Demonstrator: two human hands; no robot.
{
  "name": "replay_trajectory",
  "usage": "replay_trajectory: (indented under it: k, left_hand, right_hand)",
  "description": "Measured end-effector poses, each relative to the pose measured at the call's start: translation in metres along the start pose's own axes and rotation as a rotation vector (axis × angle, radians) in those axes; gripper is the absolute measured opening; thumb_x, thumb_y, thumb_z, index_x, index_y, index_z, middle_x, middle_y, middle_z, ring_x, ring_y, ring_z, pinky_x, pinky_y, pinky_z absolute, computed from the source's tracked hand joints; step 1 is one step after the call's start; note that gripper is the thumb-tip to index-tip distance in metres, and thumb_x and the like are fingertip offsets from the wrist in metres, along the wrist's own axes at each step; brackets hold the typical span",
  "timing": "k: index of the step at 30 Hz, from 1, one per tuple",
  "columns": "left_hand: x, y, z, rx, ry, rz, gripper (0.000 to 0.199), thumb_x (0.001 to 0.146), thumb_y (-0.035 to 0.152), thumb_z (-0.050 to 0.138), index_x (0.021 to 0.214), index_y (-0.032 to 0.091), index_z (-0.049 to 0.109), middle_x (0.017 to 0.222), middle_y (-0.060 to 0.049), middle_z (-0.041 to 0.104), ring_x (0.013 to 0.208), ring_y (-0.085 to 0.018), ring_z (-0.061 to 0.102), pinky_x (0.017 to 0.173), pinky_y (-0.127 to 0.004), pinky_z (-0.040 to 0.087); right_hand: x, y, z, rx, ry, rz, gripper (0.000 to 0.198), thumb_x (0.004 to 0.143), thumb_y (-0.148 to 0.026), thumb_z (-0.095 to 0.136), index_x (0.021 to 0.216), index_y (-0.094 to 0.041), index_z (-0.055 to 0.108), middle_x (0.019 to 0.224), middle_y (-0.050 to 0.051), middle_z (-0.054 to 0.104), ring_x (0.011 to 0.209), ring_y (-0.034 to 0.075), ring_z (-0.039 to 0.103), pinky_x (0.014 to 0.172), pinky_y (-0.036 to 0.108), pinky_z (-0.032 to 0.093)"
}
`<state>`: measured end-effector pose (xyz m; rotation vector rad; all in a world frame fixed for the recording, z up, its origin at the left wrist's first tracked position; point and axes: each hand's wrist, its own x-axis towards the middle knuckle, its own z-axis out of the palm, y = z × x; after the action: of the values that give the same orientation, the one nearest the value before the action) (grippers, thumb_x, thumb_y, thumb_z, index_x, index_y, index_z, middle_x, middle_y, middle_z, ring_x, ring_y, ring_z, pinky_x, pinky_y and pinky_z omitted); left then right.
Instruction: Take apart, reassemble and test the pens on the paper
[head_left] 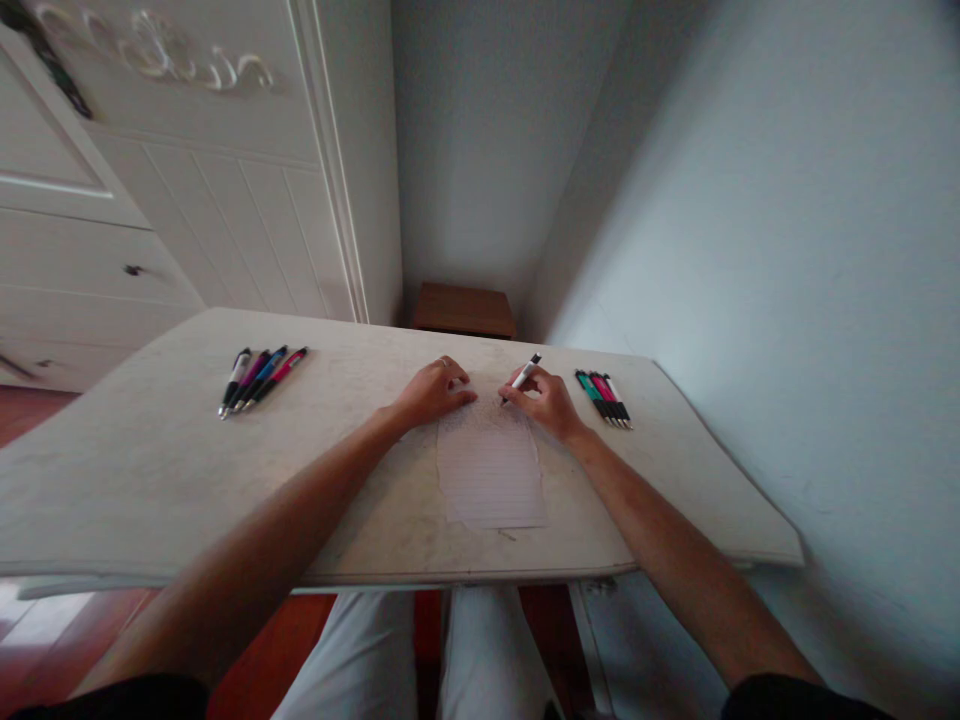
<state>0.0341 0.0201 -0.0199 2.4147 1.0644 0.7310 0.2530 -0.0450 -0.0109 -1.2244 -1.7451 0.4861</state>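
Observation:
My right hand point(546, 402) is closed around a white pen point(526, 370) with black ends, its tip down at the upper part of a lined sheet of paper point(491, 480). Dense dark marks cover the top of the sheet; the ruled lines below look bare. My left hand point(436, 392) rests at the sheet's upper left corner, fingers apart and slightly curled, with a ring on one finger. Nothing shows in its grasp. Fine detail of the marks is too small to read.
Several pens point(259, 380) lie fanned out on the left of the white table point(360, 390). Another row of pens point(604, 400) lies to the right of my right hand. A wooden piece of furniture point(465, 308) stands behind the table, white cabinetry point(247, 220) at left, a wall point(787, 250) at right.

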Motion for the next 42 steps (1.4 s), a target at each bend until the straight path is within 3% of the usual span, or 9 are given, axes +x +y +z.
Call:
replay_trajectory:
  k: [5, 18, 24, 36, 39, 42]
  left_hand:
    - [0.0, 0.001, 0.001, 0.008, 0.007, -0.006, 0.03, 0.078, 0.04, 0.067, 0.092, 0.014, 0.07, 0.098, -0.009, 0.061, 0.075, -0.017, 0.061, 0.076, -0.031, 0.049]
    - [0.0, 0.001, -0.001, 0.017, -0.005, 0.002, 0.03, 0.077, 0.041, 0.066, 0.092, 0.015, 0.07, 0.096, -0.007, 0.062, 0.075, -0.017, 0.06, 0.075, -0.031, 0.049]
    - [0.0, 0.003, -0.001, 0.032, -0.008, -0.006, 0.028, 0.078, 0.039, 0.067, 0.091, 0.014, 0.07, 0.095, -0.008, 0.062, 0.075, -0.017, 0.06, 0.075, -0.03, 0.048]
    - [-0.001, 0.0, 0.001, 0.025, 0.0, -0.006, 0.027, 0.079, 0.038, 0.067, 0.093, 0.015, 0.07, 0.097, -0.008, 0.062, 0.075, -0.016, 0.059, 0.077, -0.03, 0.049]
    - [0.0, 0.0, 0.0, 0.03, -0.008, -0.005, 0.028, 0.079, 0.038, 0.067, 0.093, 0.015, 0.07, 0.097, -0.007, 0.063, 0.075, -0.016, 0.06, 0.077, -0.03, 0.049]
    - [0.0, 0.001, -0.001, 0.034, -0.015, -0.01, 0.028, 0.079, 0.038, 0.067, 0.094, 0.015, 0.069, 0.097, -0.007, 0.063, 0.075, -0.016, 0.06, 0.076, -0.029, 0.049]
  right_hand:
    - [0.002, 0.004, -0.004, -0.087, 0.012, -0.039, 0.022, 0.078, -0.04, 0.066, 0.078, -0.018, 0.061, 0.071, 0.002, 0.068, 0.064, 0.016, 0.066, 0.066, 0.028, 0.052]
    - [-0.001, 0.001, -0.002, 0.069, -0.067, 0.031, 0.024, 0.076, -0.039, 0.071, 0.08, -0.018, 0.061, 0.075, 0.003, 0.068, 0.069, 0.018, 0.068, 0.068, 0.029, 0.053]
    - [0.001, 0.006, -0.007, -0.057, 0.03, 0.022, 0.02, 0.078, -0.036, 0.067, 0.078, -0.019, 0.058, 0.069, 0.001, 0.067, 0.064, 0.017, 0.066, 0.065, 0.029, 0.052]
    - [0.008, 0.014, -0.007, 0.239, 0.209, 0.141, 0.034, 0.074, -0.047, 0.071, 0.084, -0.02, 0.055, 0.073, 0.001, 0.066, 0.069, 0.017, 0.067, 0.066, 0.029, 0.055]
    - [0.01, 0.019, -0.008, 0.282, 0.221, 0.219, 0.045, 0.071, -0.05, 0.072, 0.098, -0.018, 0.055, 0.072, 0.001, 0.066, 0.067, 0.017, 0.067, 0.064, 0.03, 0.055]
    - [0.011, 0.022, -0.013, 0.325, 0.135, 0.329, 0.084, 0.064, -0.049, 0.078, 0.132, -0.017, 0.04, 0.077, 0.002, 0.069, 0.062, 0.018, 0.066, 0.057, 0.03, 0.056]
